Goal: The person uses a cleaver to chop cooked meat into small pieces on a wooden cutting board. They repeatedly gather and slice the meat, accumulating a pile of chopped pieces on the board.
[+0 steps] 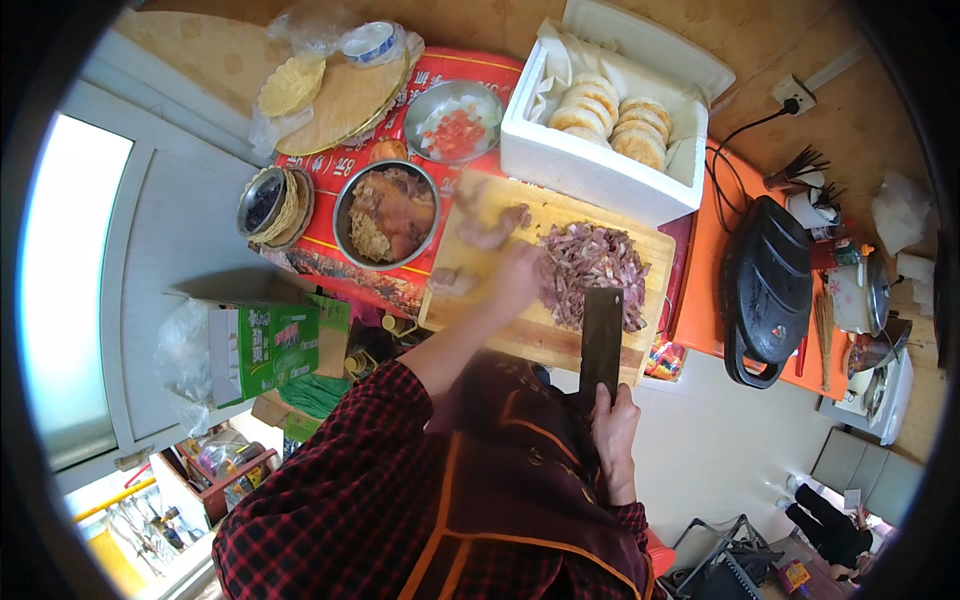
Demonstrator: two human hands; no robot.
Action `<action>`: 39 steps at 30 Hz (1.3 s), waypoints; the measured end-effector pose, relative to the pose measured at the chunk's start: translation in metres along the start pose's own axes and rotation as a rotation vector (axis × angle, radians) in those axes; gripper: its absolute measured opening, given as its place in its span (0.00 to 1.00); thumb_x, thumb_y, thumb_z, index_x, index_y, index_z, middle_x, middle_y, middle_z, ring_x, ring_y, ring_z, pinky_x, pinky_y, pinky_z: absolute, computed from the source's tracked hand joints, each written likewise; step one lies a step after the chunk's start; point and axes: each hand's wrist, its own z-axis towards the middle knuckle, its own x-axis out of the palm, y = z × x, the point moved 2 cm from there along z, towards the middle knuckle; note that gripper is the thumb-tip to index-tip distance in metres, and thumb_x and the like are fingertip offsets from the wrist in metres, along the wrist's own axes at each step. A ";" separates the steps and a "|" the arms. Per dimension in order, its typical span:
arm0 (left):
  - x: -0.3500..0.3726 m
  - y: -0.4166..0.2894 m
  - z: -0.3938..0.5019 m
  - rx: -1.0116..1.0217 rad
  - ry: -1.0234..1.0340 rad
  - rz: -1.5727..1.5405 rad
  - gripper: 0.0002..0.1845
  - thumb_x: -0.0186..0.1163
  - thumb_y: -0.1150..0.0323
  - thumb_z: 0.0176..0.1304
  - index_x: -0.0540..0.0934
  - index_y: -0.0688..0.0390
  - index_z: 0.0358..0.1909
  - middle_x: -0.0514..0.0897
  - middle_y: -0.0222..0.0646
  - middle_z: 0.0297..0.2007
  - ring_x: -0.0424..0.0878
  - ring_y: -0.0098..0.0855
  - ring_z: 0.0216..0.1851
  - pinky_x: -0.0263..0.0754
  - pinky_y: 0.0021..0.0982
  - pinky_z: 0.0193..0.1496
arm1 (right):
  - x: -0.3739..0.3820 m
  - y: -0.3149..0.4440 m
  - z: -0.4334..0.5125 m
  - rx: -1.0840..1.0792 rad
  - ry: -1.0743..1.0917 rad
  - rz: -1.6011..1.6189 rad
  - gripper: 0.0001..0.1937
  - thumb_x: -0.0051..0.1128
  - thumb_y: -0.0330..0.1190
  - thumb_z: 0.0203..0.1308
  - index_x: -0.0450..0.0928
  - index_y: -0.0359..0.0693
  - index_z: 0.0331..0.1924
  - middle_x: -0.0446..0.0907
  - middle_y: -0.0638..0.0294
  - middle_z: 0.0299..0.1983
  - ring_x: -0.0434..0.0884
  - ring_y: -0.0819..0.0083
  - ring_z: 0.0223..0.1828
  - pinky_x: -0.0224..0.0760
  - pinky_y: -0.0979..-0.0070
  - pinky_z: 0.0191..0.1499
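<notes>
My right hand [615,424] grips the handle of a cleaver [602,330], its broad blade lying over the lower edge of the chopped meat. On the wooden cutting board [517,326], my left hand [521,274] is at the left side of the pile of chopped meat [596,266]; it is blurred, and its fingertips are hard to make out. Larger meat pieces [499,229] lie above and left of it, with another piece [450,281] near the board's left edge. A metal bowl [386,214] of cooked meat stands left of the board.
Behind the board are a foam box [600,176] of round flatbreads [641,135] and a metal bowl [454,120] of chopped red and pale food. A black electric griddle [769,292] stands right, a green carton [277,349] lower left. Another person [829,525] is at far lower right.
</notes>
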 end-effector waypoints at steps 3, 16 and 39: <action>-0.042 0.002 0.025 -0.072 -0.178 0.320 0.18 0.69 0.75 0.55 0.80 0.62 0.48 0.80 0.54 0.50 0.79 0.57 0.53 0.75 0.50 0.56 | 0.003 -0.006 -0.010 0.055 -0.035 0.014 0.15 0.58 0.34 0.73 0.72 0.32 0.31 0.80 0.39 0.21 0.84 0.37 0.26 0.73 0.51 0.27; -0.053 0.042 0.084 -0.413 0.267 -0.038 0.22 0.65 0.75 0.55 0.83 0.65 0.54 0.89 0.49 0.44 0.87 0.47 0.46 0.81 0.42 0.53 | 0.011 -0.021 -0.034 0.011 -0.207 -0.052 0.17 0.58 0.35 0.75 0.70 0.34 0.30 0.78 0.54 0.16 0.80 0.66 0.16 0.69 0.68 0.19; -0.076 0.034 0.076 -0.082 0.415 0.352 0.19 0.53 0.57 0.78 0.84 0.64 0.42 0.87 0.54 0.43 0.86 0.56 0.45 0.79 0.54 0.50 | 0.027 -0.001 -0.029 0.066 -0.115 -0.026 0.16 0.61 0.35 0.72 0.72 0.31 0.31 0.78 0.35 0.22 0.81 0.34 0.27 0.72 0.50 0.27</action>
